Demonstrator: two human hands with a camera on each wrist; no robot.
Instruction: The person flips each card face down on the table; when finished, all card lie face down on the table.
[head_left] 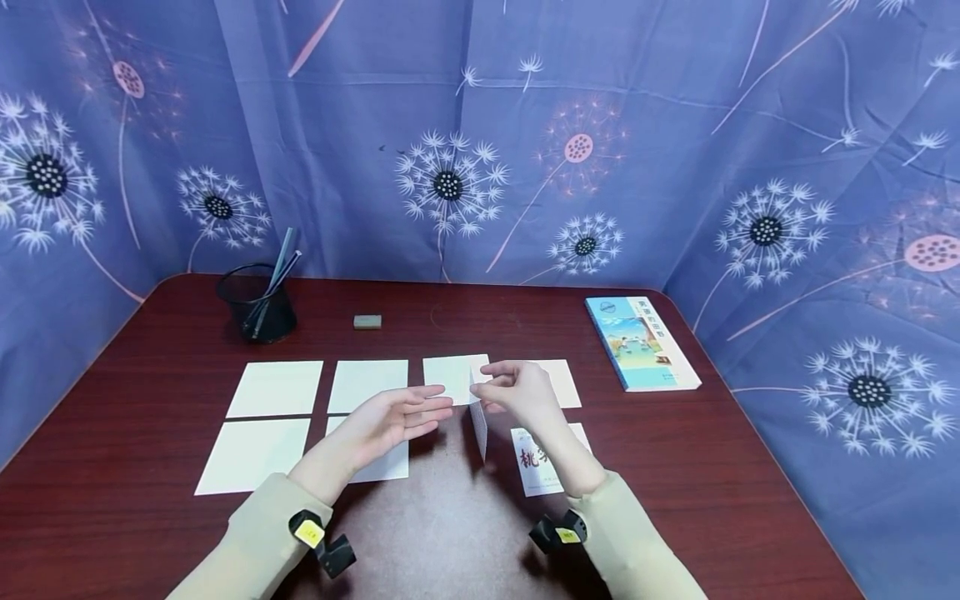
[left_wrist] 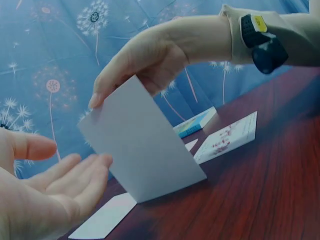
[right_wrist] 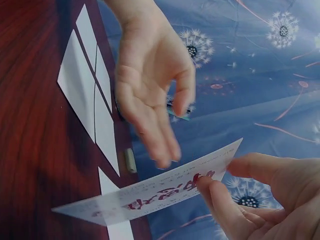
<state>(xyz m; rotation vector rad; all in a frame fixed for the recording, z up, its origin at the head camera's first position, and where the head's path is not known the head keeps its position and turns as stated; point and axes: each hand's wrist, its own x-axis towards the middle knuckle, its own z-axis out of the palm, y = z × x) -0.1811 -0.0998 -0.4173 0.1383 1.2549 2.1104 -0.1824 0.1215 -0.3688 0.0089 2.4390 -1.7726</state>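
Note:
My right hand pinches a white card by its upper edge, thumb on one face and fingers on the other. The card stands tilted on edge over the table; its blank back faces the left wrist camera, while red characters show on its other face. Close by on the left, my left hand hovers palm up, fingers extended and holding nothing. Behind the raised card lies a blank card. A card with red characters lies face up, partly hidden under my right forearm.
More blank cards lie in two rows at the left. A black mesh pen cup and an eraser stand towards the back left. A book lies at the right, and a blue floral curtain hangs behind the table.

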